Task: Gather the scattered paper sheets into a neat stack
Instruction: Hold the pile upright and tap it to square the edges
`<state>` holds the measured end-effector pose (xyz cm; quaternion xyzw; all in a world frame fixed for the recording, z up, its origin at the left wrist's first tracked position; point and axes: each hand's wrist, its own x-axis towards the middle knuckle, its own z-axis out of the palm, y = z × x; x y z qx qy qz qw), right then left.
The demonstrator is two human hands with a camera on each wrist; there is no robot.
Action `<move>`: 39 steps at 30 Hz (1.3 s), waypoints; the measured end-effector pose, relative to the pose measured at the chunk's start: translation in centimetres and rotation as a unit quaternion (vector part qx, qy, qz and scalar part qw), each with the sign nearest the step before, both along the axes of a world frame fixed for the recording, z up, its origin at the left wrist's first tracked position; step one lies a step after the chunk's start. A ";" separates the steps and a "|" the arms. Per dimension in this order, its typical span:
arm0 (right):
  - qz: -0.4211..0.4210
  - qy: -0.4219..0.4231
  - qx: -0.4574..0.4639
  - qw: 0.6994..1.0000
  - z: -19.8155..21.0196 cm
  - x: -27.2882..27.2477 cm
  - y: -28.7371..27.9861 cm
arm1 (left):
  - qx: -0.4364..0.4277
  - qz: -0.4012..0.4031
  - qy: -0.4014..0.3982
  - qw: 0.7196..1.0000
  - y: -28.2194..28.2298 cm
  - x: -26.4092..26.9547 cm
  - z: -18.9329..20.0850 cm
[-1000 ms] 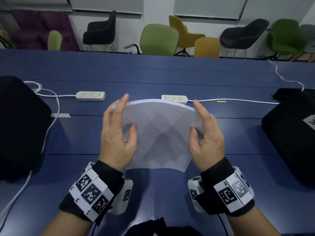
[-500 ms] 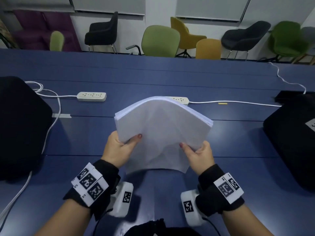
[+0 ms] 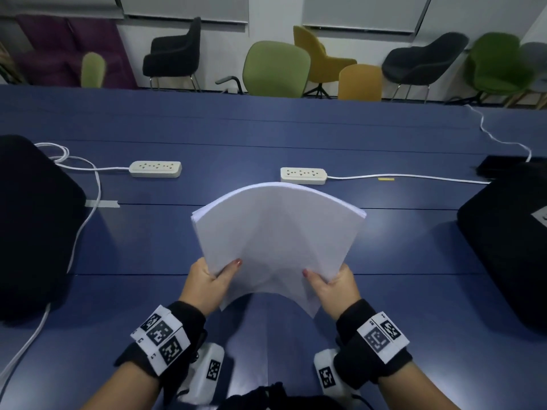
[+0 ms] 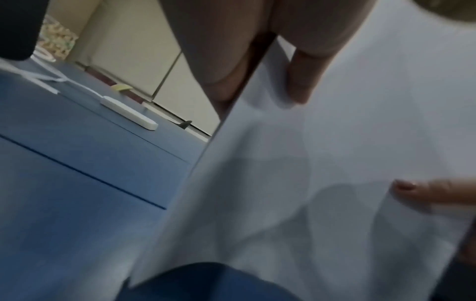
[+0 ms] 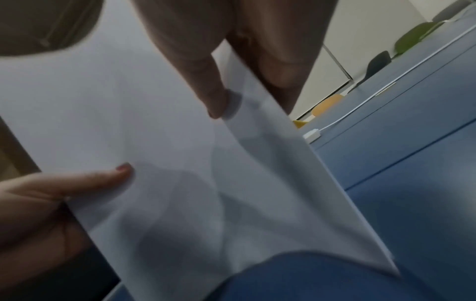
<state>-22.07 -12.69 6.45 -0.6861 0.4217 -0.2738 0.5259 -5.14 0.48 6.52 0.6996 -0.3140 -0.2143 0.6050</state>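
A stack of white paper sheets (image 3: 278, 232) is lifted above the blue table (image 3: 266, 137), bowed upward in an arch. My left hand (image 3: 208, 281) pinches its left edge low down, thumb on the near face and fingers behind. My right hand (image 3: 331, 284) pinches the right edge the same way. The left wrist view shows the paper stack (image 4: 322, 183) with my thumb on it and the other hand's thumb at the right. The right wrist view shows the paper stack (image 5: 167, 163) pinched between thumb and fingers.
Two white power strips (image 3: 155, 168) (image 3: 303, 175) with cables lie beyond the paper. Black bags sit at the left (image 3: 32, 226) and right (image 3: 509, 247) table edges. A strip of tape (image 3: 102, 203) is on the table. Chairs (image 3: 275, 69) line the far side.
My hands slid from flat against the stack's side edges down to its lower corners and now pinch it. The stack rose off the table and bows upward.
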 end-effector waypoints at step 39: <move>-0.099 -0.023 0.033 0.994 -3.2 3.9 -7.3 | 0.042 0.104 0.037 0.993 -4.3 6.8 -1.2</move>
